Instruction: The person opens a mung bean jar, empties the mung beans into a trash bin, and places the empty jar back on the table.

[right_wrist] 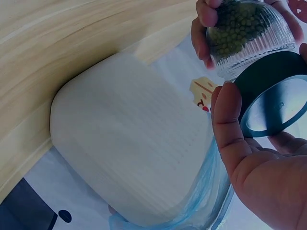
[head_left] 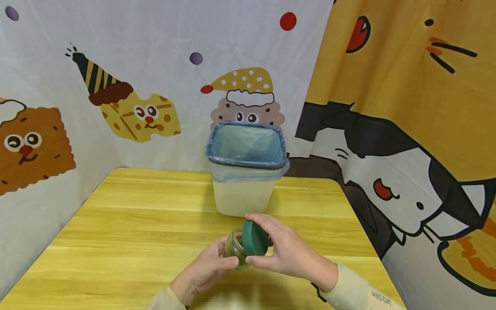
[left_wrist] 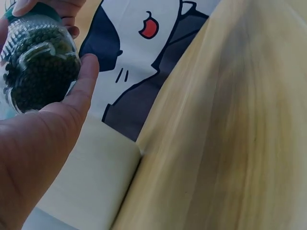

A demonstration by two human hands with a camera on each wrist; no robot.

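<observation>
A clear ribbed jar (head_left: 234, 249) of small green beans (right_wrist: 237, 28) is held tilted above the table's near part, its green lid (head_left: 255, 239) toward the right. My left hand (head_left: 211, 261) grips the jar's body, thumb along the near side. With fingers and thumb spread around the lid's rim, my right hand (head_left: 288, 249) holds the lid at the jar's mouth. In the right wrist view the lid's flat top faces the camera and the beans lie against the glass. The left wrist view shows the beans (left_wrist: 45, 72) through the jar's side.
Behind the hands stands a white bin (head_left: 243, 193) lined with a blue plastic bag (head_left: 248, 146), on the wooden table (head_left: 147, 215). Cartoon-printed curtains (head_left: 155, 43) hang along the table's back and right side.
</observation>
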